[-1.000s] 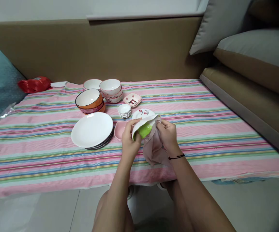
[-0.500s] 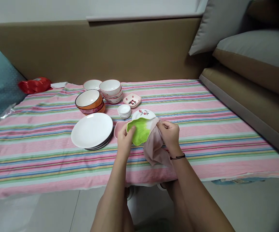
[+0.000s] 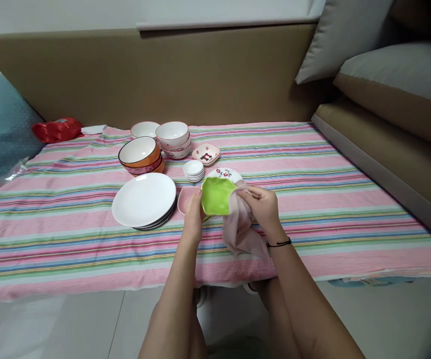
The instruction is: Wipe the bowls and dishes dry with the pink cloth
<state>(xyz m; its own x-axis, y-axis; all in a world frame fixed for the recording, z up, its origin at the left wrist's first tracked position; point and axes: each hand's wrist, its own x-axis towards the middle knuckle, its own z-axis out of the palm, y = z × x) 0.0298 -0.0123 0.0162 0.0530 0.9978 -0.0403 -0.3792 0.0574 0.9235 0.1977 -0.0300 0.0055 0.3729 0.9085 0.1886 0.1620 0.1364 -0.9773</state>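
Note:
A bright green leaf-shaped dish [image 3: 217,196] is held up over the striped cloth. My left hand [image 3: 193,214] grips its left edge, thumb up along the rim. On the other side my right hand [image 3: 263,205] pinches a pale pink cloth [image 3: 239,227] against the dish's right edge, and the rest of the cloth hangs down. Partly hidden behind the dish are a white plate with red flowers [image 3: 225,173] and a pink dish [image 3: 185,197]. Small white saucers [image 3: 193,168] are stacked just beyond.
Stacked white plates [image 3: 144,200] lie to the left, with orange bowls [image 3: 139,152] and white patterned bowls [image 3: 173,135] behind. A square patterned dish [image 3: 206,153] sits farther back. A red bundle [image 3: 57,130] lies far left, and cushions [image 3: 398,82] are piled at the right.
The green dish has turned in my hands and its left edge has shifted slightly right. My left thumb has moved from its inner face to the rim. The view has shifted a little.

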